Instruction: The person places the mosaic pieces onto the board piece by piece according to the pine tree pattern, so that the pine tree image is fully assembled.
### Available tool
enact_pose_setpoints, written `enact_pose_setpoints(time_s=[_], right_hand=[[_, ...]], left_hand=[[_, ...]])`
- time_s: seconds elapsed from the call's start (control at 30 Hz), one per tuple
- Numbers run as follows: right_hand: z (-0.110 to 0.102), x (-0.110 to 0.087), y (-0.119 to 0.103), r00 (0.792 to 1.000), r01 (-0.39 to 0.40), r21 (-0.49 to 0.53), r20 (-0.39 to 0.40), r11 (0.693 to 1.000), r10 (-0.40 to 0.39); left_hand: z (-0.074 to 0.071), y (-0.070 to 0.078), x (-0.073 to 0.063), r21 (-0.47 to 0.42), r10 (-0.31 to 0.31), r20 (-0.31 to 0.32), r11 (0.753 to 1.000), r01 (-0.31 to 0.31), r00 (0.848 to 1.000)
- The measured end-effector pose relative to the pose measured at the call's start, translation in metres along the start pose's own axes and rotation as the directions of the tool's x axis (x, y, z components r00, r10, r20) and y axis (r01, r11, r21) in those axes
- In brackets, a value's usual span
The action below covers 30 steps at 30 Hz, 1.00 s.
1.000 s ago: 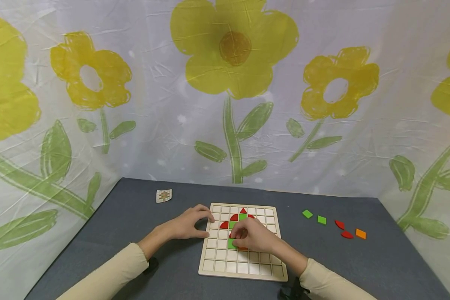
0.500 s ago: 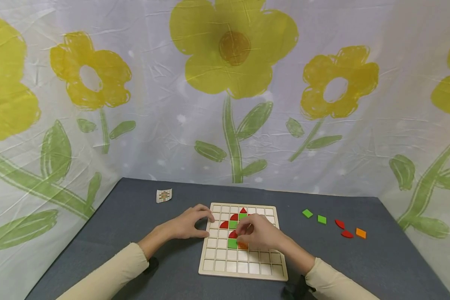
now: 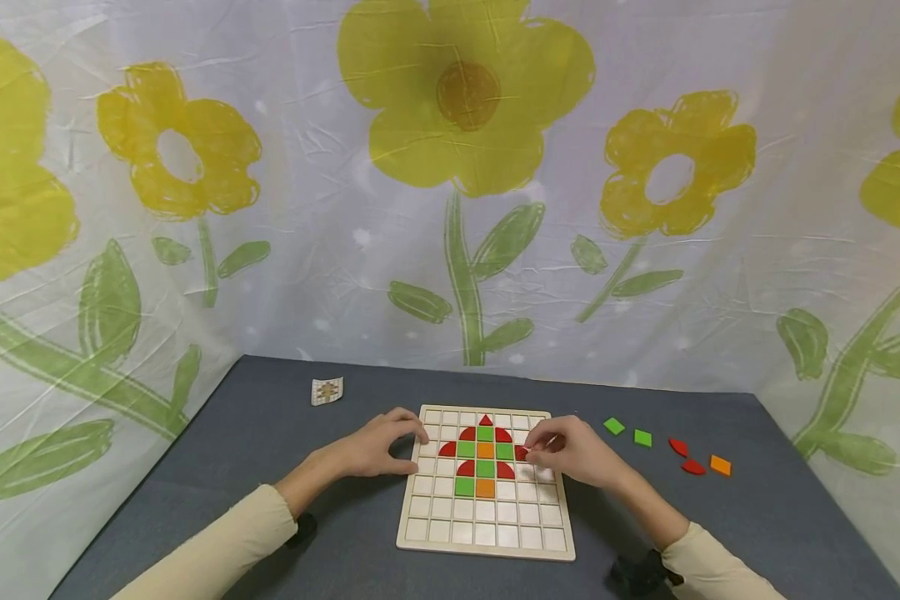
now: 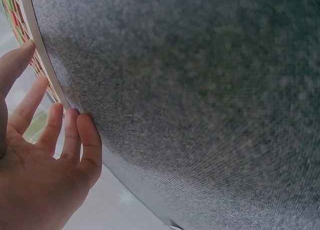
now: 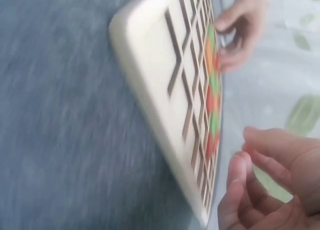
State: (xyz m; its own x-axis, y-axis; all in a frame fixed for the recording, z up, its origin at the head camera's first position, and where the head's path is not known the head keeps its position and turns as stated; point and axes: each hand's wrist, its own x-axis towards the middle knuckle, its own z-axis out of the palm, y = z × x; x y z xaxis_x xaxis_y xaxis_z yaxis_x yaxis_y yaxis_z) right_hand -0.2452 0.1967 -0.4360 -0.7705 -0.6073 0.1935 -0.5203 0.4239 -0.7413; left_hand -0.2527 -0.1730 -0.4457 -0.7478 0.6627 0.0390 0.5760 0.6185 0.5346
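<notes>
A light wooden grid board lies on the dark table with red, green and orange pieces set in its squares. A red triangle tops the pattern; at the bottom a green square sits left of an orange square. My left hand rests with relaxed, spread fingers at the board's left edge; in the left wrist view the fingertips meet the rim. Over the board's right side hovers my right hand, fingers loosely bent around nothing visible, its tips overlapping a red quarter-circle piece.
To the right of the board lie loose pieces: green diamonds, red quarter-circles and an orange diamond. A small patterned card lies at the back left. A flower-printed curtain hangs behind the table.
My right hand has moved right, from over the middle of the pattern to the board's right edge, uncovering the pieces there. My left hand has stayed at the left edge.
</notes>
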Motion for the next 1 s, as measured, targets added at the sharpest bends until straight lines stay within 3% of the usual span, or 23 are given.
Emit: enact_pose_setpoints(time_s=[0.53, 0.77, 1.0], right_hand=[[-0.071, -0.051, 0.051, 0.982, -0.093, -0.069, -0.169, 0.993, 0.08], [-0.091, -0.061, 0.065, 0.962, -0.186, -0.047, -0.21, 0.981, 0.172], [-0.105, -0.066, 0.077, 0.955, -0.211, -0.07, -0.229, 0.975, 0.19]], left_hand=[[-0.001, 0.001, 0.0, -0.006, -0.002, 0.0, 1.0, 0.002, 1.0], [0.0, 0.0, -0.001, -0.01, 0.006, 0.0, 1.0, -0.006, 1.0], [0.0, 0.001, -0.001, -0.014, -0.001, 0.001, 1.0, 0.001, 1.0]])
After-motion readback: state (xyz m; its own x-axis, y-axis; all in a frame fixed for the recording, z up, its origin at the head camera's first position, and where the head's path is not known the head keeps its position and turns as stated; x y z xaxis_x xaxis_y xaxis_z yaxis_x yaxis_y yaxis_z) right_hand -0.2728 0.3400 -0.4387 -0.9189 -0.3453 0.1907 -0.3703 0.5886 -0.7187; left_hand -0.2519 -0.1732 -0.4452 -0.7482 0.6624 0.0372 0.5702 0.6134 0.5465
